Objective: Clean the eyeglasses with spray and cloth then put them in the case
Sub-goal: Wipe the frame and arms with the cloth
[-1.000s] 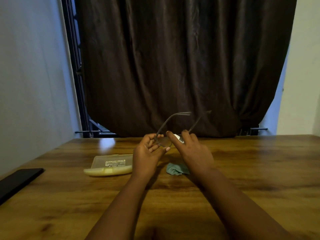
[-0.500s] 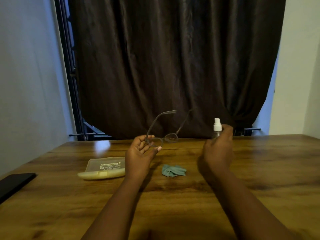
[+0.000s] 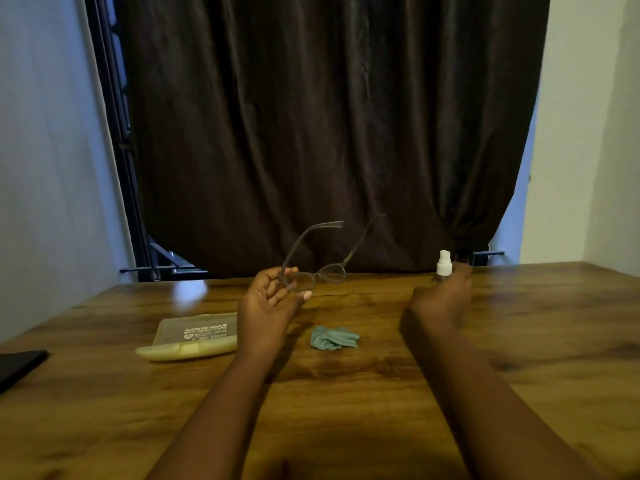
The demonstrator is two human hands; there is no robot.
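Eyeglasses (image 3: 313,271) held above table (image 3: 519,358), temples unfolded, left hand (image 3: 268,303) pinching one lens rim. Right hand (image 3: 441,299) grips spray bottle (image 3: 444,263). Crumpled cloth (image 3: 334,337) between forearms; closed case (image 3: 192,337) left, dark curtain (image 3: 329,133) behind.

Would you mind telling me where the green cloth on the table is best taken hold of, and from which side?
Pinch the cloth at its raised, bunched folds near the middle, coming straight down from above. It lies crumpled on the table, so its creases stand up and offer something to grip. The right hand, by the spray bottle, looks better placed, since the left hand holds the eyeglasses.
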